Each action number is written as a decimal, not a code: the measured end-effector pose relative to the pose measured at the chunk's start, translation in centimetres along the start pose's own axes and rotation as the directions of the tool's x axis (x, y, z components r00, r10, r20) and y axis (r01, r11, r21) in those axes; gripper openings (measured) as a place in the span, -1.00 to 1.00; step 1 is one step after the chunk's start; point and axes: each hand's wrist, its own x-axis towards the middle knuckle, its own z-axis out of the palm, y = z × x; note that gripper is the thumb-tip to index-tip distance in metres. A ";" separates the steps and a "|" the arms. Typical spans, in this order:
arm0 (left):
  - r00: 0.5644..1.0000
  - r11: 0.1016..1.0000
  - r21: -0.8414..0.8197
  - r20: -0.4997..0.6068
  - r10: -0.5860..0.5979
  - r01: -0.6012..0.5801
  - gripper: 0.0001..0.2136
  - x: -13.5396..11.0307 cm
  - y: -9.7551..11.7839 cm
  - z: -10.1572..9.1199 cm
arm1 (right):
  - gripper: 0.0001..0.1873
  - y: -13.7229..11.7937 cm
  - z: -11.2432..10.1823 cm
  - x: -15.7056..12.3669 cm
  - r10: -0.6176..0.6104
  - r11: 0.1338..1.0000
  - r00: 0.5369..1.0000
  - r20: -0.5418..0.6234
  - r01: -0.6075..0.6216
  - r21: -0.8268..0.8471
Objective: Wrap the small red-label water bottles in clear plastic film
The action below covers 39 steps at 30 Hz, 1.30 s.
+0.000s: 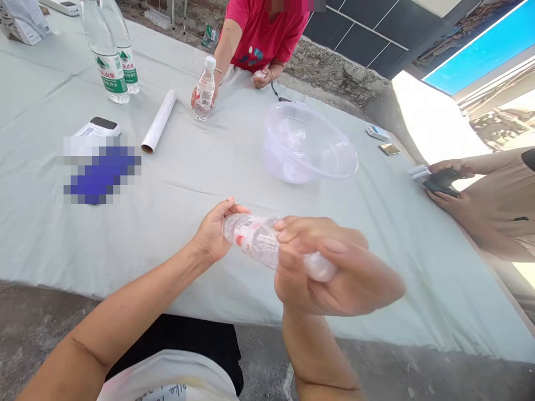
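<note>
Nearest, the right grip [355,275] clamps around the upper end of the bottle [253,236]; the left grip [214,233] clasps its base. Beyond both, a basin [288,159] rests on the surface [200,172], a roll [159,121] farther left.

A wide table [418,234], draped in a creased, pale grey-green cloth [196,184], takes up most of the space. Mottled grey floor [259,356], apparently concrete, shows past the near edge of the surface. Beyond the far edge runs 1 rough, weathered masonry wall [334,67], with dark panels [368,25] above it, crossed by thin pale lines. 2 thin upright poles [173,16] stand past the far edge, toward its left end. Off the far right corner, strong daylight whitens a pale patch [430,117]. Past the right edge lies sunlit rubble [497,133], and above that 1 vivid blue area [480,44]; whether sheet or sky, I cannot tell.
</note>
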 end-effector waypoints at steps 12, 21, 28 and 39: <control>0.998 0.970 -0.240 0.052 -0.020 0.032 -0.50 5.0 0.6 -4.6 | -0.50 12.2 7.5 11.9 0.112 0.987 0.993 0.025 -0.108 -0.121; 0.984 0.990 -0.053 0.126 -0.123 0.131 -0.71 5.6 0.2 -5.3 | -0.61 23.5 13.2 23.7 0.114 0.933 0.993 -0.034 -0.119 -0.340; 0.987 0.991 -0.049 0.111 -0.121 0.127 -0.71 5.6 0.2 -5.2 | -0.62 26.7 15.5 25.4 0.254 0.923 0.958 0.132 -0.199 -0.330; 0.986 0.991 -0.062 0.122 -0.115 0.123 -0.71 5.9 0.1 -5.3 | -0.39 20.9 19.5 30.5 0.087 0.935 0.975 0.206 -0.009 -0.356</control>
